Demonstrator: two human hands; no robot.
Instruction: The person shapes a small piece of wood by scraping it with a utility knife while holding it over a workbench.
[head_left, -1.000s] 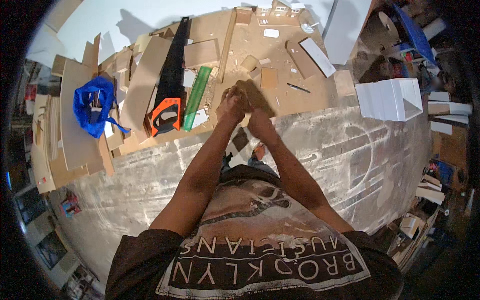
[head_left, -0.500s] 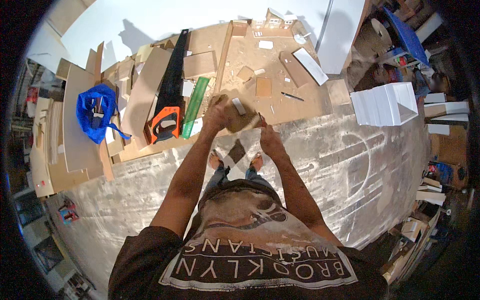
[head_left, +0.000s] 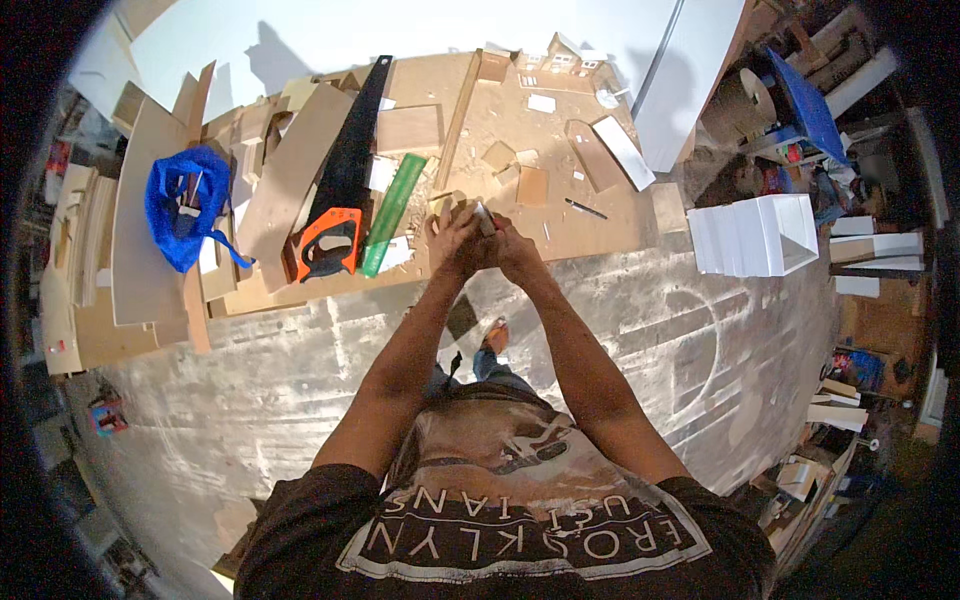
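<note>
My left hand (head_left: 455,240) is closed on a small brown piece of board, which the fingers mostly cover. A small pale strip (head_left: 484,218) shows between the two hands. My right hand (head_left: 518,250) is closed against the same piece, holding a slim tool with a reddish part (head_left: 499,219); its kind is not clear. Both hands meet over the front edge of the brown work board (head_left: 610,228). Just left of them lie a green ruler (head_left: 395,213) and a handsaw (head_left: 330,243) with an orange and black handle.
A blue bag (head_left: 160,225) and stacked boards (head_left: 290,190) stand at the left. Farther back are a small model house (head_left: 565,58), wood offcuts (head_left: 533,186) and a dark pen (head_left: 586,209). A white box-like stack (head_left: 750,237) stands right, above the stained floor (head_left: 640,350).
My hands have come together, the right moving left toward the other. The brown piece, broadly visible before, is now mostly covered by my fingers. The view has shifted slightly.
</note>
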